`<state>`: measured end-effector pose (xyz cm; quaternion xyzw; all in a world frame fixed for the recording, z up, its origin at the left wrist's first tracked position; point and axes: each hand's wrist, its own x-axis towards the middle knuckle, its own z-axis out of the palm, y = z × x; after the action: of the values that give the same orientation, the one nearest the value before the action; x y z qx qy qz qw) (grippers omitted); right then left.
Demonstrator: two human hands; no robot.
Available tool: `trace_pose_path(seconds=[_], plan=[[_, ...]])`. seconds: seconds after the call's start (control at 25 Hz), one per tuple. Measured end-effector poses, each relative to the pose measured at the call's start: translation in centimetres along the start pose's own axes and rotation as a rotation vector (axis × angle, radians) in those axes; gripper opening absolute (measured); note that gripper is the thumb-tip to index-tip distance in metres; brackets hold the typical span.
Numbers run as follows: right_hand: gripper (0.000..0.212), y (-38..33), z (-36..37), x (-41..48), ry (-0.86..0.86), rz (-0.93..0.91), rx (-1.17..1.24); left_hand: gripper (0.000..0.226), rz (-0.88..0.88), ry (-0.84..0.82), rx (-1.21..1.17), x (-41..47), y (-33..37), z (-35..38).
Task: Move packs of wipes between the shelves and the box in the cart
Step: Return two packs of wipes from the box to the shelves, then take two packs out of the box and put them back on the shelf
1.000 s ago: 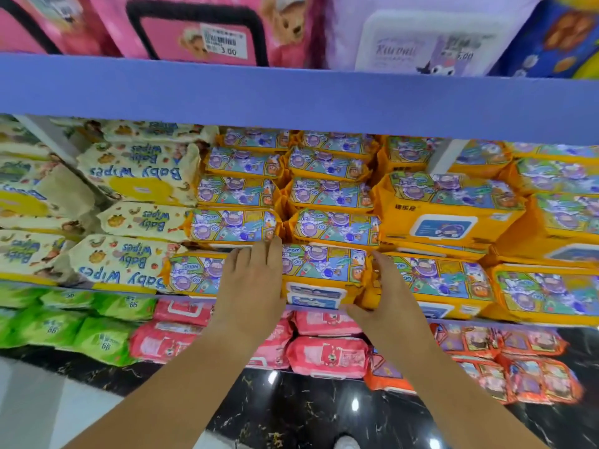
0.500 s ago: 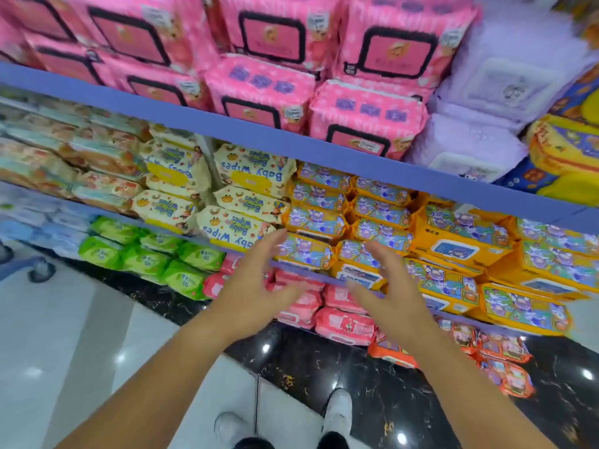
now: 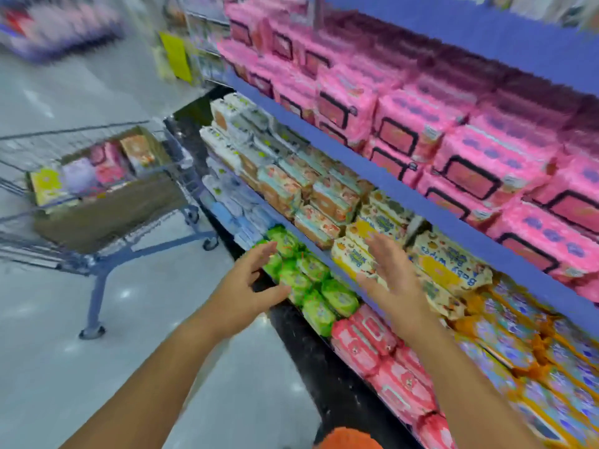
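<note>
My left hand (image 3: 249,286) and my right hand (image 3: 393,275) are both raised in front of the shelves, fingers spread, holding nothing. Behind my left hand lie green packs of wipes (image 3: 311,286) on the bottom shelf. Behind my right hand lie cream "Baby Wipes" packs (image 3: 450,270) on the middle shelf. At the left stands a wire cart (image 3: 97,254) with a brown cardboard box (image 3: 107,212) in it. The box holds several packs of wipes (image 3: 81,176), yellow, lilac and pink. The whole view is motion-blurred.
Blue shelves (image 3: 389,186) run diagonally on the right, with pink packs (image 3: 405,131) on top, orange packs (image 3: 525,358) at lower right and red-pink packs (image 3: 382,351) below. Glossy grey floor (image 3: 64,367) lies between me and the cart. A black plinth edges the shelving.
My view has swung left, away from the orange packs, bringing the cart and box into sight. Both hands have come off the shelf packs and hang in the air with nothing in them.
</note>
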<state>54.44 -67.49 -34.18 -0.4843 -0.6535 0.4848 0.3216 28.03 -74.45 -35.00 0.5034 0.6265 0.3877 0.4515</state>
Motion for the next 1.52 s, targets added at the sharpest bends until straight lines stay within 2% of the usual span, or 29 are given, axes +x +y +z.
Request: trace_pose_path(seconds=[0.24,0.4,0.56,0.68,0.84,0.96,1.12,1.16,1.28,1.36,1.44,1.52], plan=[[0.065,-4.8,15.2,17.2,-0.286,-0.112,0.019,0.078,-0.073,0.315,0.002,4.5,-4.4,-17.6],[0.065,-8.3,26.1,29.6,-0.487,-0.186,0.011,0.073,-0.152,0.507,0.016,9.0,-6.6,-29.1],[0.067,-12.5,37.1,39.4,-0.712,-0.218,-0.053,0.070,-0.220,0.644,-0.008,12.3,-8.7,-39.7],[0.067,-15.2,44.8,45.2,-0.801,-0.194,-0.075,0.065,-0.254,0.716,-0.084,14.3,-11.1,-47.0],[0.068,-16.6,55.8,52.1,-0.834,-0.182,-0.112,0.070,-0.302,0.732,-0.154,18.3,-17.8,-57.8],[0.066,-16.6,63.4,55.9,-0.787,-0.111,-0.098,0.073,-0.404,0.681,-0.171,21.7,-23.2,-65.3],[0.069,-14.9,71.5,58.8,-0.797,0.025,-0.152,0.112,-0.616,0.562,-0.218,25.5,-31.1,-72.3],[0.070,-14.4,73.1,59.3,-0.797,0.076,-0.171,0.115,-0.685,0.553,-0.269,26.3,-33.4,-73.3],[0.071,-12.8,77.0,61.3,-0.752,0.255,-0.194,0.097,-0.890,0.568,-0.403,28.3,-36.9,-74.3],[0.068,-11.4,79.2,63.4,-0.712,0.364,-0.228,0.095,-1.017,0.572,-0.515,30.1,-38.9,-74.3],[0.057,-9.4,81.0,65.5,-0.677,0.458,-0.227,0.079,-1.091,0.569,-0.777,31.7,-40.7,-74.0],[0.053,-7.2,82.5,67.1,-0.618,0.551,-0.263,0.069,-1.114,0.663,-1.101,33.1,-42.2,-73.7]])
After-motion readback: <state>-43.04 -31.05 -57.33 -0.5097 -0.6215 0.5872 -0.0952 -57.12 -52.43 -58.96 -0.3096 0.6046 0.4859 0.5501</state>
